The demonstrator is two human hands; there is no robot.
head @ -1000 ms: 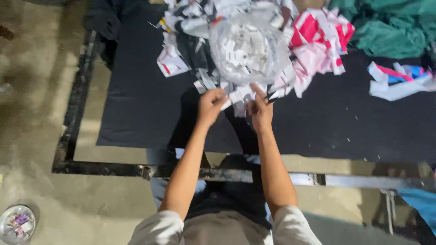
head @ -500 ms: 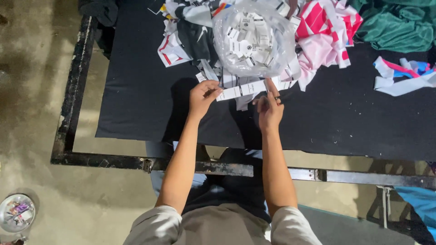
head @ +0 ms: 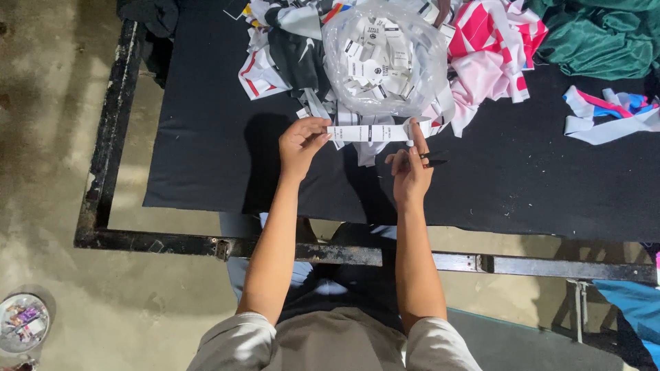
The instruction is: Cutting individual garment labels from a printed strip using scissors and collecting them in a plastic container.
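Note:
A white strip of printed labels is stretched level between my two hands above a black cloth-covered table. My left hand pinches the strip's left end. My right hand holds its right end with a raised finger and also grips small black scissors. Just beyond the strip lies a clear plastic bag full of cut white labels.
Fabric scraps are heaped at the table's far side: black and white, pink and white, green cloth, mixed strips at right. A black metal frame edges the table. A small dish sits on the concrete floor.
My hands have drawn toward me and spread apart, pulling the label strip out taut between them. The view has shifted slightly.

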